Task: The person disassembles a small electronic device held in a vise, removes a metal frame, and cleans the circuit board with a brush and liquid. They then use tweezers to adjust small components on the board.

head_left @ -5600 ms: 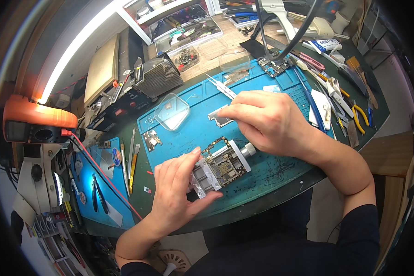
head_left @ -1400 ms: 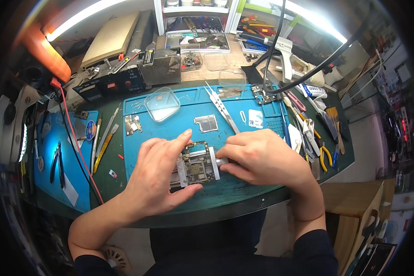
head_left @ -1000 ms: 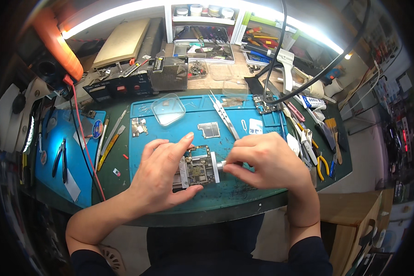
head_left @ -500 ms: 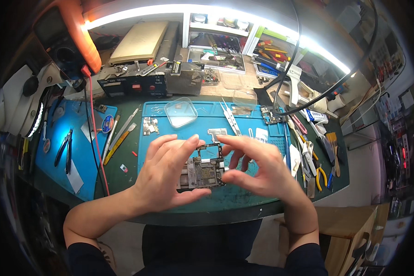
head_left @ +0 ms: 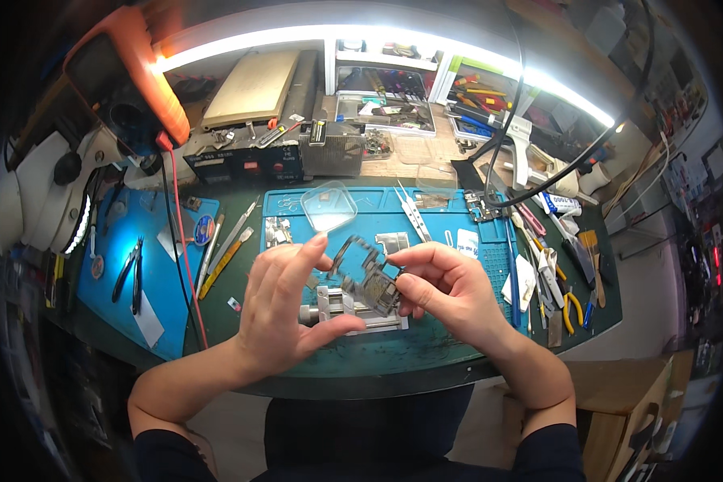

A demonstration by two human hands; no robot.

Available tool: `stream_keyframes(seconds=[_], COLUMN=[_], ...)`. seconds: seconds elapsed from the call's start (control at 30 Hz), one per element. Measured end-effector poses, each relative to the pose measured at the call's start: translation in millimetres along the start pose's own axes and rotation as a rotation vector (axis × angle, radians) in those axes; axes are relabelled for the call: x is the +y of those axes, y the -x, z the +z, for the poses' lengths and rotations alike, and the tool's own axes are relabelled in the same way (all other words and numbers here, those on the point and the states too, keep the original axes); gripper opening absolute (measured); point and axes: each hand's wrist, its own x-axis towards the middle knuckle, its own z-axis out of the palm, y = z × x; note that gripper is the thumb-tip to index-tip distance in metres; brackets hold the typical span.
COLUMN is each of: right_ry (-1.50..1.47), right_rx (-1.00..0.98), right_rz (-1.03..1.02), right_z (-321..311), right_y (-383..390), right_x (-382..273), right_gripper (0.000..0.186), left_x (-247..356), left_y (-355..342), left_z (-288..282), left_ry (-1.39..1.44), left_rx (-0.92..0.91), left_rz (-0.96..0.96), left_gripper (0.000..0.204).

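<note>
From the head camera, both hands are raised a little above the blue work mat (head_left: 450,337) on the table. Between them is a small dark circuit board frame (head_left: 367,273), tilted on edge, clear of the metal holder (head_left: 353,309) that sits on the mat just beneath it. The left hand (head_left: 285,309) is mostly spread, its fingertips touching the frame's left edge and its thumb lying low near the holder. The right hand (head_left: 450,293) pinches the frame's right side between thumb and fingers.

The frame looks thin, light and stiff, with open cut-outs, so I would judge it fragile and easy to flex or crack. The outer edges seem the safe place to grip it, away from any small parts on its faces.

Far of the hands lie a clear square lens (head_left: 329,206) and tweezers (head_left: 412,213). Pliers (head_left: 572,309) and brushes are at the right, and a red wire (head_left: 183,257) runs down the left.
</note>
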Motion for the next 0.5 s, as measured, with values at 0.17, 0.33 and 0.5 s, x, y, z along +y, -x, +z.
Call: stream_keyframes(seconds=[0.17, 0.33, 0.5], right_ry=[0.117, 0.182, 0.268], right_rx=[-0.054, -0.063, -0.048], right_rz=[-0.006, -0.098, -0.175], right_z=[0.5, -1.6, -3.7], right_y=[0.9, -4.6, -5.8], right_x=[-5.1, 2.6, 3.9], right_gripper=[0.028, 0.027, 0.026], left_x=[-8.4, -1.1, -3.2], left_y=[-2.8, -2.9, -2.9], left_z=[-1.0, -2.9, -3.5], left_ry=[0.108, 0.100, 0.132], left_rx=[-0.042, -0.086, -0.121], left_rz=[0.015, -0.024, -0.052], left_gripper=[0.091, 0.080, 0.075])
